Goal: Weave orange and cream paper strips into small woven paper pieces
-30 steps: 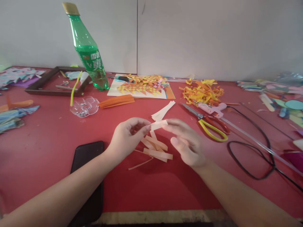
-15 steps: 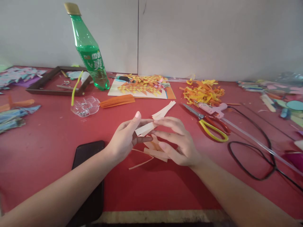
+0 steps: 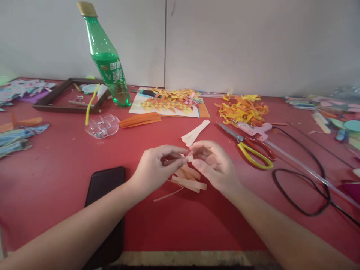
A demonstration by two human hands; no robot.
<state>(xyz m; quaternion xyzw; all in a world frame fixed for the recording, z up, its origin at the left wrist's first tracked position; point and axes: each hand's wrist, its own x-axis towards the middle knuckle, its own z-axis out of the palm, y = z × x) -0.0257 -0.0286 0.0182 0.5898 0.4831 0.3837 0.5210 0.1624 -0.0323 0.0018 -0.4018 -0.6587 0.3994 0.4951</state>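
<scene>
Between my two hands is a small pale paper strip (image 3: 190, 158), mostly covered by the fingers. My left hand (image 3: 159, 165) pinches its left end between thumb and fingers. At its right end, my right hand (image 3: 215, 165) pinches with thumb and forefinger, the other fingers curled behind. Under the hands, several loose peach paper strips (image 3: 189, 182) lie on the red table, with a thin sliver (image 3: 168, 194) to their left. Just beyond the fingertips rests a fanned bunch of cream paper strips (image 3: 196, 133).
A black phone (image 3: 105, 187) lies beneath my left forearm. To the right are scissors (image 3: 254, 153), a pink glue gun (image 3: 254, 130) and its black cord (image 3: 298, 212). Farther back stand a green bottle (image 3: 108, 63), orange strips (image 3: 140, 120), woven paper pieces (image 3: 171, 101) and a clear bead dish (image 3: 101, 126).
My hands have closed in from a looser hold, and both now pinch the strip by its ends. Less of the paper shows between them. The fanned bunch beyond is more fully visible.
</scene>
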